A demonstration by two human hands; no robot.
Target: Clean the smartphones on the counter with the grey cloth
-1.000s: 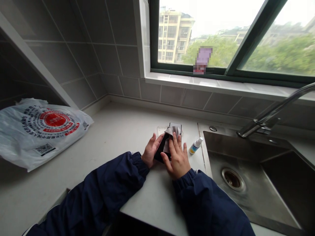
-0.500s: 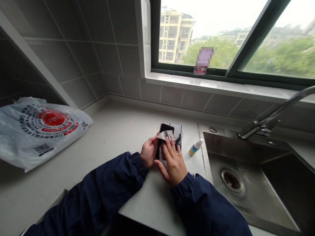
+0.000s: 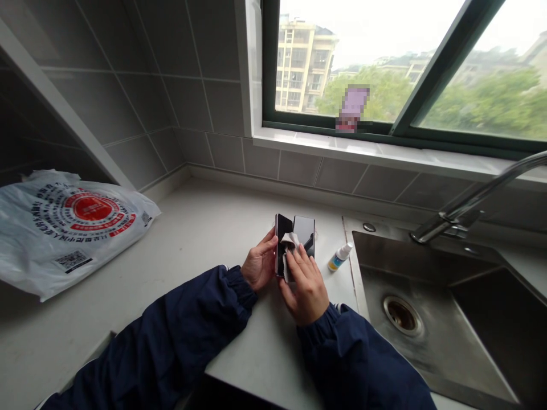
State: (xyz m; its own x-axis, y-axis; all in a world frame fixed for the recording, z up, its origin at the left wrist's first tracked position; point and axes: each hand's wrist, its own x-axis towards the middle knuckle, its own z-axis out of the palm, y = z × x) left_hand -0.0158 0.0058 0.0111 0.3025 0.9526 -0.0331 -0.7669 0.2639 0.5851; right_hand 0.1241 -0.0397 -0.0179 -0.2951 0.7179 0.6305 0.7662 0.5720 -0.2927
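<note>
Phone (image 3: 283, 224) position: centre of the frame, over the desk (image 3: 213, 233), black screen toward me. My left hand (image 3: 258, 264) has its fingers clamped on the phone's left edge. My right hand (image 3: 308, 289) lies over a pale cloth (image 3: 290, 238) on the screen, fingers extended and close together; whether they pinch the cloth I cannot tell. Handling, as judged: body light and rigid, glass smooth, slippery and breakable; take hold by the long side edges, low down, away from the screen face. Cloth: probably soft, limp. Second phone (image 3: 303, 228) lies just right, on the desk.
</note>
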